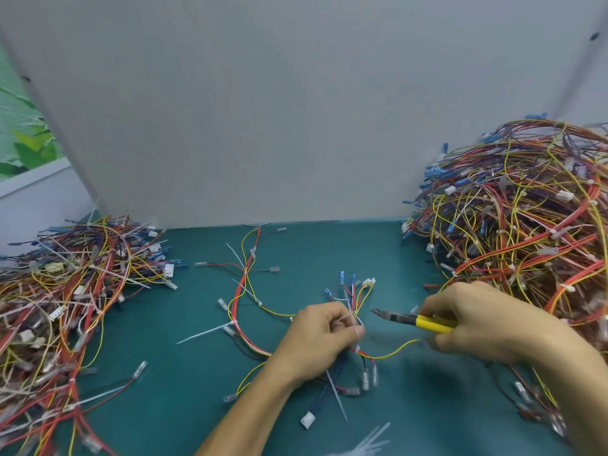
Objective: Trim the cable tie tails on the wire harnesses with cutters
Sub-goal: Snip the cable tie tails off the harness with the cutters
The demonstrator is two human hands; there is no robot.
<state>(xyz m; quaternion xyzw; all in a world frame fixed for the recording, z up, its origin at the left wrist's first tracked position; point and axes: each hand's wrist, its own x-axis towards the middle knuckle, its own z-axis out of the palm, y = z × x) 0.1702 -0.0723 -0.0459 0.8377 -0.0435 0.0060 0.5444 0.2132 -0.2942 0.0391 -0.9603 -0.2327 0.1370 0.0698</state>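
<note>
- The wire harness point(357, 299) sits mid-worktop point(184, 409), its bundle inside the left hand point(324, 337) grip, fingers curled round it.
- The right hand point(477, 320) grip wraps round the yellow-handled cutters point(413, 319); their tips point at the harness, just beside it, not touching.
- A white tie tail point(336, 394) sticks out below the left hand.

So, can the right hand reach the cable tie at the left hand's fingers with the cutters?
Probably yes. The cutters in the right hand point at the cable tie on the wire harness the left hand grips, only bare teal mat between.
</note>
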